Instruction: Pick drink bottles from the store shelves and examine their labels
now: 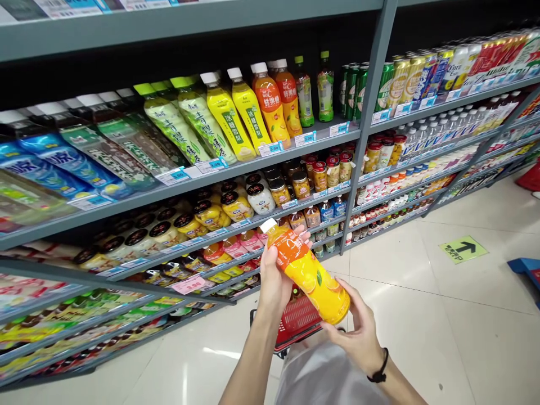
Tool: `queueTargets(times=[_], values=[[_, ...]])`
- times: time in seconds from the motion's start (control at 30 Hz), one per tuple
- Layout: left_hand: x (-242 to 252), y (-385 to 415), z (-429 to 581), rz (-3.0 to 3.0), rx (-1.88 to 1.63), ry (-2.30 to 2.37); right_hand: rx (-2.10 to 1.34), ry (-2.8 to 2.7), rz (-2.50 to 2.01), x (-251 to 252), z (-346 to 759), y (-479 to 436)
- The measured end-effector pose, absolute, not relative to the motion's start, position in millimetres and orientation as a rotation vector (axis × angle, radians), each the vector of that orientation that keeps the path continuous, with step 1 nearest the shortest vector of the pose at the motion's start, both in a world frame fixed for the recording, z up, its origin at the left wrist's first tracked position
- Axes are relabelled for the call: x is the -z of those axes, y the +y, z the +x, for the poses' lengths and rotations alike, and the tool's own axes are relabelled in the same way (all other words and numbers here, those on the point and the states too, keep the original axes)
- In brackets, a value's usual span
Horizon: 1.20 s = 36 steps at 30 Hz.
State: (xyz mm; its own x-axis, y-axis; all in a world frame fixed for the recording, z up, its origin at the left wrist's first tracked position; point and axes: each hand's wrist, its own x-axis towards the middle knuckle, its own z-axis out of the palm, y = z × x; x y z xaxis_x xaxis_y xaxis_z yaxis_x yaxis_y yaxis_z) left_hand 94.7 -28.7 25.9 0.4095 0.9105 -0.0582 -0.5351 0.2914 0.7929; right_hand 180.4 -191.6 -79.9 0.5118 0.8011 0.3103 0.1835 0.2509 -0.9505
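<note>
Plastic juice bottle, orange and yellow with a white cap, sits tilted at lower middle of frame, held in both hands. Left hand: fingers wrapped round the upper body. Right hand: fingers closed on the lower end. Probably full, fairly heavy, stiff, slick; surest hold mid-body. Label text unreadable. Similar orange bottles upper middle read 鲜果橙. Red basket below.
</note>
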Motion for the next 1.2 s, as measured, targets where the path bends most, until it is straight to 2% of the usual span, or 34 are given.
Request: queueTargets(times=[0.43,0.6,0.77,1.0,1.2], values=[[-27,-28,87,0.555,-1.07,0.519,0.038,-1.388,-1.24,90,206,-197],[-24,-27,85,0.577,-1.071,0.488,0.09,-1.428,-1.245,87,207,-196],[-21,-26,81,0.656,-1.104,0.501,-0.116,-1.217,-1.27,82,195,-193],[-18,-27,76,0.775,-1.067,0.472,-0.715,-0.85,-1.214,80,185,-194],[-27,-32,78,0.843,-1.027,0.437,-1.001,-0.717,-1.078,73,181,-193]])
